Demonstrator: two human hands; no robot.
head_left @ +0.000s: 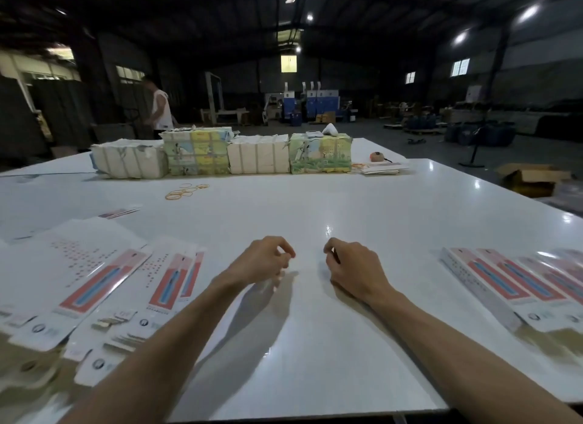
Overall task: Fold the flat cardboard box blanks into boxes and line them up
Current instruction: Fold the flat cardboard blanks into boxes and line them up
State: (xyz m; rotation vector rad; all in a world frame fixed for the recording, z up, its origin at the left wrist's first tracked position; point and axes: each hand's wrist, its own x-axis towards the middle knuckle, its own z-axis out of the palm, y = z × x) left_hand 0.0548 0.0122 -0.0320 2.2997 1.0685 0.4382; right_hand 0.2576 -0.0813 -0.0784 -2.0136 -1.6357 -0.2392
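Left hand (265, 259), right hand (356, 266): worktop (315, 209) near middle, fingers loosely curled, holding nothing. Flat blanks (94, 266): worktop near left, overlapping. Folded boxes (492, 278): worktop near right, in a row. Rubber bands (184, 191): worktop mid-left. Wrapped bundles (258, 153): worktop far edge, side by side.

The white table (315, 202) bears flat blanks (85, 266) left, folded boxes (504, 281) right, bundles (258, 153) and rubber bands (183, 191) beyond.
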